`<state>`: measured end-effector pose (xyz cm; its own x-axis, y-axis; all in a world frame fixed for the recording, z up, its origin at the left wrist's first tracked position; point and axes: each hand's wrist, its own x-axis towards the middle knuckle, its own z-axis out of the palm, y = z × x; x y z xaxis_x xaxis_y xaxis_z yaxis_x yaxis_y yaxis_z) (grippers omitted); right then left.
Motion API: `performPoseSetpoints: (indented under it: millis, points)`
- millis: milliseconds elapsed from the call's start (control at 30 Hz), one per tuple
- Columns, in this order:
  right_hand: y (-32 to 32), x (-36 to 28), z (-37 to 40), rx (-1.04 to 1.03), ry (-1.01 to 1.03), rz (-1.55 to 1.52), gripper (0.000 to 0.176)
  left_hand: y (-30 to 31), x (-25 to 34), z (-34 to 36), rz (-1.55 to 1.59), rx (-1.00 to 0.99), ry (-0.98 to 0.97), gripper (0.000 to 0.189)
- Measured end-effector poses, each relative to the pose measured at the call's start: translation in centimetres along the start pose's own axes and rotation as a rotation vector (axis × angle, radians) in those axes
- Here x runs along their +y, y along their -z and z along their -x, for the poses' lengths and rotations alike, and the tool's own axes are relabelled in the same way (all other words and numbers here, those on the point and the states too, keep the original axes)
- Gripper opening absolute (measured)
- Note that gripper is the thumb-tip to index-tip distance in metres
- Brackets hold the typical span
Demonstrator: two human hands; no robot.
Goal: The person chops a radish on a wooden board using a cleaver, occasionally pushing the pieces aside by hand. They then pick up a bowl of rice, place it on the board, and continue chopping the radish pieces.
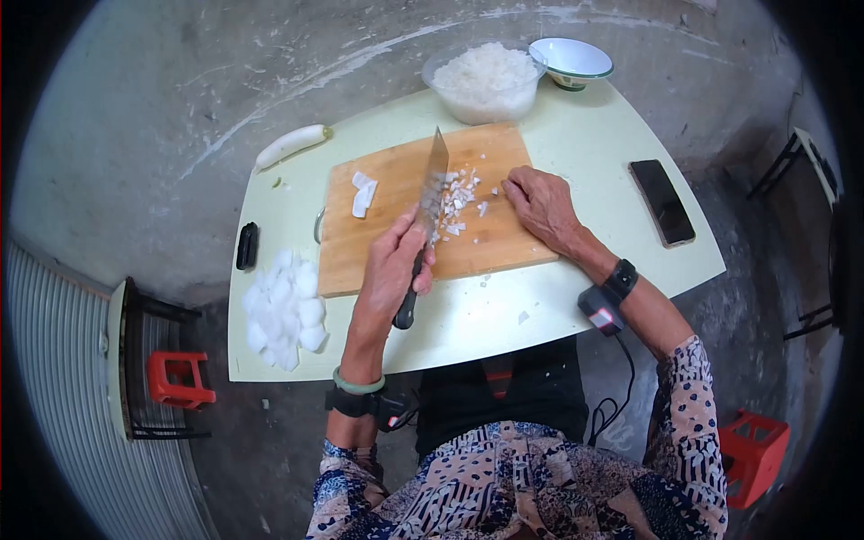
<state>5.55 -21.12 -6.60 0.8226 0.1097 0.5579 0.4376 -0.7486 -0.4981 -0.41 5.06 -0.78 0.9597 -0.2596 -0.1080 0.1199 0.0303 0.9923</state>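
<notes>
My left hand is closed round the black handle of a cleaver. Its blade stands on edge over the wooden cutting board, beside a scatter of small chopped white pieces. On the board's right side rests my right hand, its fingers curled in and nothing visible in them. A few flat white slices lie at the board's left. Near the table's left front is a heap of white slices.
A clear bowl heaped with white shreds and an empty bowl stand at the back. A long white radish and a black object lie left, a phone right. Red stools stand on the floor.
</notes>
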Motion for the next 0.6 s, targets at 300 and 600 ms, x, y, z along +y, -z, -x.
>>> performPoseSetpoints:
  millis: [300, 600]
  points:
    - [0.2, 0.0, -0.1, -0.004, 0.024, 0.012, 0.019, 0.7, 0.5, -0.5, 0.005, -0.067, 0.05, 0.047]
    - [-0.1, 0.0, -0.1, -0.018, 0.006, 0.014, 0.019, 0.2, 0.1, -0.9, -0.053, -0.033, 0.006, 0.046]
